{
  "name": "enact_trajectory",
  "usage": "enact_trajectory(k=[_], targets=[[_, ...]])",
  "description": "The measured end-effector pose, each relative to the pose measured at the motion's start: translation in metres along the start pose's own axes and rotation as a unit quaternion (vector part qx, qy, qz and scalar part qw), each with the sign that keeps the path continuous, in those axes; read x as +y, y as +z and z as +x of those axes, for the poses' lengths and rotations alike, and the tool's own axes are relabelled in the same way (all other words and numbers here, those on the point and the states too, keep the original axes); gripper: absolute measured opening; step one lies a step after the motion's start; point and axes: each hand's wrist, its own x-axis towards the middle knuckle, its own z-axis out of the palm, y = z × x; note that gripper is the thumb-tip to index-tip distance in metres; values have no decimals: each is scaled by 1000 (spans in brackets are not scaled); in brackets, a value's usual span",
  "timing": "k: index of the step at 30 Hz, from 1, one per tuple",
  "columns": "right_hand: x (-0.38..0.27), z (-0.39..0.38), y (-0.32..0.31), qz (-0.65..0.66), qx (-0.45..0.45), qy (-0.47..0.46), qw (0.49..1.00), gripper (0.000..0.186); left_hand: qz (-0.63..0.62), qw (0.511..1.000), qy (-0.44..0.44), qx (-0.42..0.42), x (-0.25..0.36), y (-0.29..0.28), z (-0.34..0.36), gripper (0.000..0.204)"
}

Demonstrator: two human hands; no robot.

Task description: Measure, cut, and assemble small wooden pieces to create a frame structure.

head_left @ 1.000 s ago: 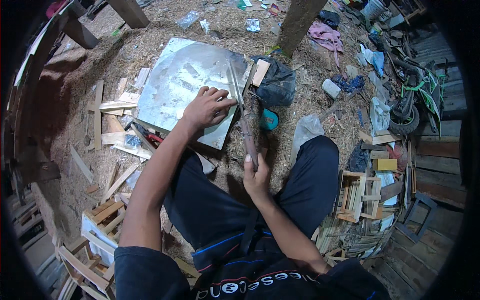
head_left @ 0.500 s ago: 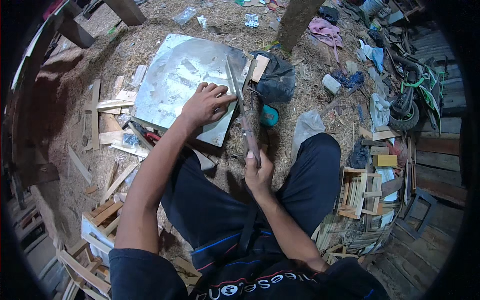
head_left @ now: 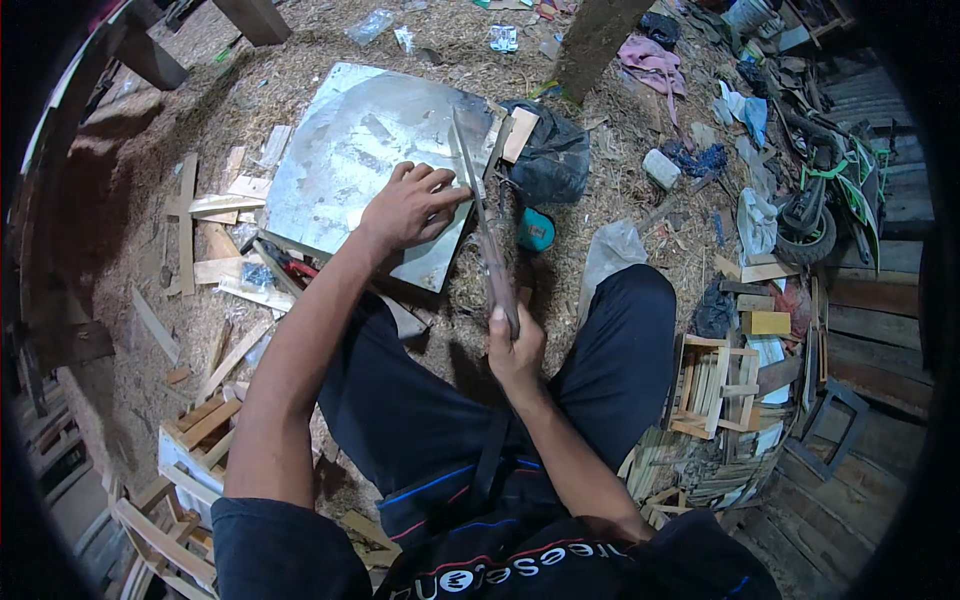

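Observation:
My right hand (head_left: 517,350) is closed round the brown handle of a long, narrow-bladed tool like a machete (head_left: 467,155). Its blade points up and away, slanting over the right edge of a low, pale, scuffed tabletop (head_left: 330,150). My left hand (head_left: 408,208) rests on that surface with bent, parted fingers, its index finger reaching to the blade. A small pale bit shows beside that fingertip, too little to name. Whatever lies beneath the left palm is hidden. Just right of the blade, a light wooden block (head_left: 520,134) leans by a dark plastic bag (head_left: 555,155).
Wood offcuts (head_left: 190,225) lie left of the tabletop, with red-handled pliers (head_left: 298,266) at its near-left corner. A teal round object (head_left: 537,230) sits right of the tool. Wooden frames (head_left: 715,388) stand by my right knee. A wooden post (head_left: 600,45) and small motorbike (head_left: 835,200) are further off.
The tool and my right hand have shifted very slightly, with the blade a little nearer my left index finger. My left hand stays on the tabletop. The whole view has moved a little.

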Motion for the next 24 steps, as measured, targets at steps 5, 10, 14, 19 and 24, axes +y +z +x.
enact_trajectory(k=[5,10,14,19,24], targets=[[18,7,-5,-46,-13,-9,999,35,-36,998,-15,-42,2,-5,0,43],[11,5,-6,-40,-1,-4,999,37,-21,999,-22,-38,4,-3,3,42],[18,0,-8,-54,2,-14,998,38,-24,999,-18,-44,-1,-3,0,43],[-1,16,-3,-14,-1,0,1000,36,-14,999,-11,-31,2,-1,2,44],[13,1,-5,-20,5,3,1000,36,-22,999,-11,-22,1,-2,-2,44]])
